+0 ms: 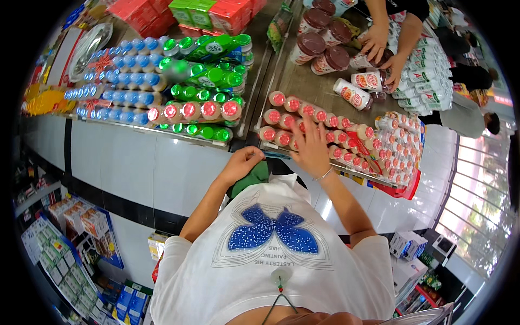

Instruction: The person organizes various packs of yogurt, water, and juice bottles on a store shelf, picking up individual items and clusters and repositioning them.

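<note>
My right hand (pixel 313 147) reaches over rows of small bottles with red-pink caps (pixel 281 138) at the front of the table. Its fingers are spread over the caps, and none of the bottles is lifted. A bracelet circles that wrist. Close to my body, beside the table edge, my left hand (pixel 242 164) is closed with its fingers curled round a dark green cloth (pixel 253 177). Part of the cloth hangs below the fist against my white shirt (pixel 271 271). Left of the table gap lie packs of green-capped bottles (pixel 197 95) and blue-capped bottles (pixel 130 98).
Across the table another person's hands (pixel 375 42) handle brown-lidded cups (pixel 330 59). White-and-red containers (pixel 355 93) lie near them. Wrapped bottle packs (pixel 425 70) stand at the far right. Red and green cartons (pixel 216 13) are at the back. Boxed goods (pixel 59 265) fill shelves behind me.
</note>
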Demonstrator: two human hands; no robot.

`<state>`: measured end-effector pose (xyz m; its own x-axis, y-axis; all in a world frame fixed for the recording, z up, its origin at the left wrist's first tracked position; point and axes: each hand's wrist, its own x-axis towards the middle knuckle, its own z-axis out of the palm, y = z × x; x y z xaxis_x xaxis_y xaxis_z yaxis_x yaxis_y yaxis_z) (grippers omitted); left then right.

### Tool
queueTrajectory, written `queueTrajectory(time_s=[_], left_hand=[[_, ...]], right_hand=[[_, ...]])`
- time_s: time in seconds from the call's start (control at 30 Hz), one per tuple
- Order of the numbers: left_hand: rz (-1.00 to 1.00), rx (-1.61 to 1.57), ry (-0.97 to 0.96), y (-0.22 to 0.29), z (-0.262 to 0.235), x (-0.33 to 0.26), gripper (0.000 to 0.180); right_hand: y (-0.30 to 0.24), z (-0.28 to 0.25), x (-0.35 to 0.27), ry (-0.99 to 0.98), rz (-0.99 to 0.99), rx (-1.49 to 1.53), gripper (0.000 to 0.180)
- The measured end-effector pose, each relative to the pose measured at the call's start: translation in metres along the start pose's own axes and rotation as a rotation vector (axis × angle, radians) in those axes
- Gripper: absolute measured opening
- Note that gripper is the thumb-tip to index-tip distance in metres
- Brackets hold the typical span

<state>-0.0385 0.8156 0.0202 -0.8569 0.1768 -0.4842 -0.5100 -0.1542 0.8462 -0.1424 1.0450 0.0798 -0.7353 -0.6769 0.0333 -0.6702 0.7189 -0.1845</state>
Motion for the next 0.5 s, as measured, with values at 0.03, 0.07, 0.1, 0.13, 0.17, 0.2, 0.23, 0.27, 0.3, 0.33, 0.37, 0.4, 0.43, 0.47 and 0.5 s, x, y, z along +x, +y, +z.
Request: queueTrajectory(time_s=[0.03, 0.07, 0.1, 0.13, 0.17, 0.2, 0.23, 0.27, 0.3, 0.33, 0.37, 0.4, 0.43, 0.47, 0.5], left_hand=[[0.008, 0.019, -0.019, 0.000, 0.003, 0.006, 0.019], [0.015, 0.036, -0.037, -0.002, 0.006, 0.012, 0.019], [0.020, 0.058, -0.044, -0.003, 0.008, 0.015, 0.019], [0.014, 0.057, -0.063, -0.004, 0.009, 0.018, 0.021], [0.001, 0.044, -0.090, -0.007, 0.010, 0.023, 0.021], [-0.013, 0.033, -0.118, -0.009, 0.012, 0.027, 0.021], [-0.027, 0.021, -0.144, -0.011, 0.014, 0.031, 0.021], [-0.047, 0.025, -0.150, -0.009, 0.015, 0.036, 0.023], [-0.065, 0.027, -0.153, -0.007, 0.018, 0.040, 0.025], [-0.083, 0.028, -0.153, -0.006, 0.021, 0.043, 0.028], [-0.131, 0.019, -0.157, -0.004, 0.022, 0.047, 0.030], [-0.180, 0.009, -0.158, -0.002, 0.023, 0.051, 0.032], [-0.228, -0.003, -0.156, 0.000, 0.024, 0.054, 0.035], [-0.252, -0.032, -0.155, 0.000, 0.024, 0.056, 0.036], [-0.277, -0.063, -0.151, 0.001, 0.022, 0.057, 0.037]], right_hand=[[-0.012, 0.000, -0.006, 0.026, 0.035, 0.059, 0.083], [-0.025, -0.005, -0.011, 0.077, 0.104, 0.139, 0.073], [-0.032, 0.002, -0.022, 0.156, 0.242, 0.247, 0.067], [-0.036, 0.015, -0.036, 0.235, 0.379, 0.355, 0.062], [-0.037, 0.026, -0.049, 0.316, 0.523, 0.459, 0.056], [-0.037, 0.031, -0.059, 0.366, 0.709, 0.720, 0.049], [-0.036, 0.035, -0.069, 0.415, 0.888, 0.984, 0.042], [-0.035, 0.038, -0.074, 0.474, 1.062, 1.259, 0.035], [-0.032, 0.040, -0.078, 0.511, 1.098, 1.489, 0.032], [-0.027, 0.042, -0.083, 0.544, 1.121, 1.722, 0.028], [-0.023, 0.041, -0.082, 0.579, 1.127, 1.962, 0.024], [-0.017, 0.041, -0.081, 0.519, 1.034, 2.181, 0.018], [-0.012, 0.042, -0.076, 0.501, 1.026, 2.271, 0.018], [-0.009, 0.034, -0.067, 0.483, 1.022, 2.360, 0.018], [-0.006, 0.030, -0.062, 0.461, 1.015, 2.450, 0.018]])
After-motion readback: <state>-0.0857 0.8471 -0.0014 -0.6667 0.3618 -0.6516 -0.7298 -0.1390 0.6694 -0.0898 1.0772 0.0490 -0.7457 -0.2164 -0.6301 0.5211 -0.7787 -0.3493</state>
